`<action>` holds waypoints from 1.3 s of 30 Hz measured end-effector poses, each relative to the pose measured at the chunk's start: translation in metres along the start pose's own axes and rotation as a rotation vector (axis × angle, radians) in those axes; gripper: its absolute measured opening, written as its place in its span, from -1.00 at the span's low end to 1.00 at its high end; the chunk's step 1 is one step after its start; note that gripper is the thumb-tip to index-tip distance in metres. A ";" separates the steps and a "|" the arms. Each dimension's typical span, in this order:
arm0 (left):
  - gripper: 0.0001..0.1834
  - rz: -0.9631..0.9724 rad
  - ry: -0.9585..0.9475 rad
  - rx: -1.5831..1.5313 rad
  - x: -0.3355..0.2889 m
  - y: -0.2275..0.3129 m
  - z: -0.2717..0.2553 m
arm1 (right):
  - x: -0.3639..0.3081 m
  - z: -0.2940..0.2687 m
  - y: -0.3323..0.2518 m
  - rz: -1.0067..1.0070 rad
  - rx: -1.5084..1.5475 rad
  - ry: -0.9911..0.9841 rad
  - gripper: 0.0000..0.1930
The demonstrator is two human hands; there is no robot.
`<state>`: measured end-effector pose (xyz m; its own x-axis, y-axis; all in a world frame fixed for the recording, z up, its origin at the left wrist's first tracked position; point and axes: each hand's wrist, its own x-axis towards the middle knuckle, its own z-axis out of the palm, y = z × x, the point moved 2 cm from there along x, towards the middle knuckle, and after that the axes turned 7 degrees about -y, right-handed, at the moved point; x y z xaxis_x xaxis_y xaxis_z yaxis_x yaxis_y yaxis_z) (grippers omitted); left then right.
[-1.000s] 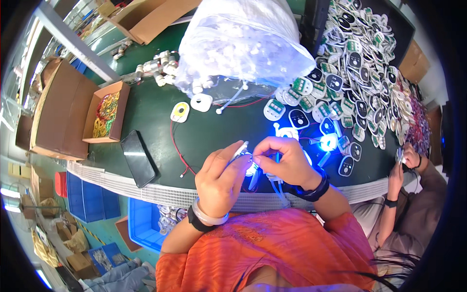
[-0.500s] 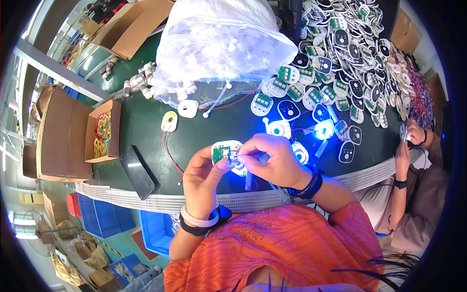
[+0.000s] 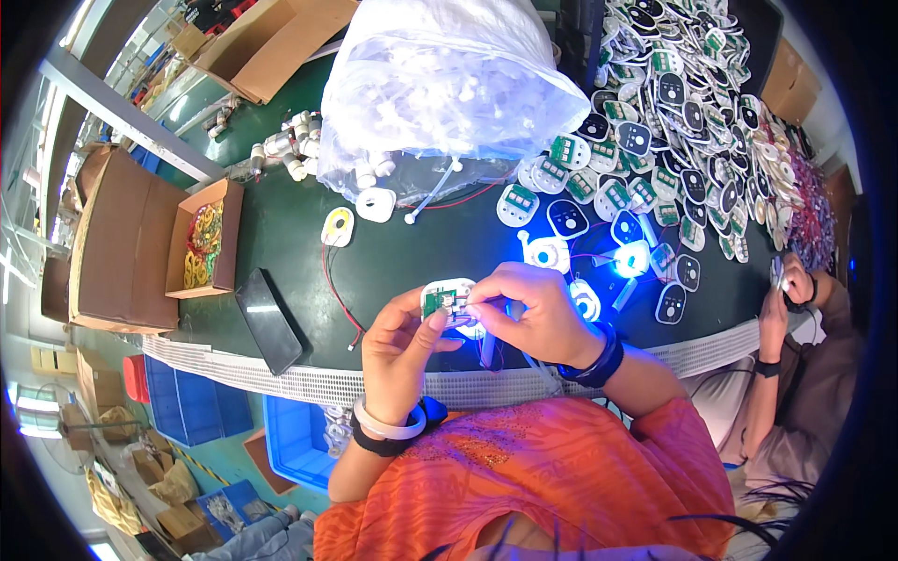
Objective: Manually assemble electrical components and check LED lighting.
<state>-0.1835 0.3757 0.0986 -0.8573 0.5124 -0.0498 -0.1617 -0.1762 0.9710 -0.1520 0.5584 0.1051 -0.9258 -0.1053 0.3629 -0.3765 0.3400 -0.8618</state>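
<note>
Hands (image 3: 468,327) shifted left over the green table (image 3: 281,234).

— What does the person wear?
— An orange top with a fine darker pattern and short sleeves, bare forearms below. On the wrist of the left hand (image 3: 398,351) sit a pale, whitish bangle and a black band beside it.
— And the other side?
— The right hand (image 3: 533,313) has a dark blue-black band, thick and rounded, at its wrist

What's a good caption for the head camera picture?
Left hand and right hand hold a small white part with green circuit board.
</note>
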 end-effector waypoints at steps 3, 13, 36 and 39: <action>-0.70 -0.002 0.003 -0.004 0.001 0.000 0.001 | 0.000 0.000 0.002 -0.012 -0.004 0.010 -0.92; -0.71 0.024 0.029 -0.011 0.001 -0.002 0.006 | 0.000 0.003 0.006 -0.032 -0.070 0.041 -0.92; -0.77 0.145 0.074 0.193 -0.002 -0.006 0.015 | 0.000 0.003 0.007 -0.021 -0.037 0.048 -0.91; -0.77 0.181 0.079 0.248 -0.002 -0.008 0.017 | 0.000 0.005 0.009 -0.031 -0.054 0.061 -0.92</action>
<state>-0.1717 0.3907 0.0946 -0.8980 0.4232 0.1206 0.1131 -0.0431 0.9927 -0.1553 0.5572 0.0958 -0.9096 -0.0599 0.4112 -0.4009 0.3872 -0.8303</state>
